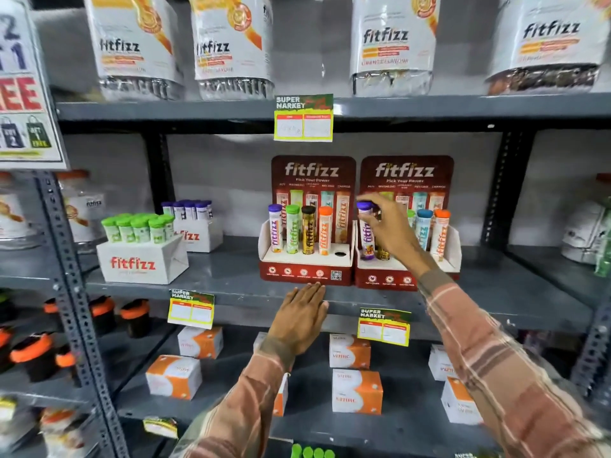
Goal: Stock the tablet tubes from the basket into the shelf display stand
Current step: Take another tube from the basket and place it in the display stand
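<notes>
right hand [385, 223]: fingers pinched on the cap end of the purple-capped tube [366, 231], holding it upright in the leftmost slot of the right display stand [406, 271]; whether the base is fully seated, can't tell.
left hand [302, 314]: open, fingers together and flat, palm down on the front lip of the grey shelf [231, 285], fingertips just below the left display stand [305, 267]. Holds nothing.
left stand: four tubes upright, caps purple, green, black, orange; rightmost hole [340, 253] is open.
right stand: blue-capped tube [424, 228] and orange-capped tube [441, 233] upright on the right; a green cap and a dark tube partly hidden behind the right hand.
obstruction: right hand and wrist cover the stand's middle slots.
surroundings: white fitfizz box [142, 261] of green-capped tubes to the left on the same shelf, a purple-capped set behind it; large jars [391, 44] on the shelf above; orange-white boxes [357, 390] below.
basket: not visible.
arm pose: right arm, plaid sleeve, reaches up from lower right, wrist bent down over the tube; left forearm rises from bottom centre.
</notes>
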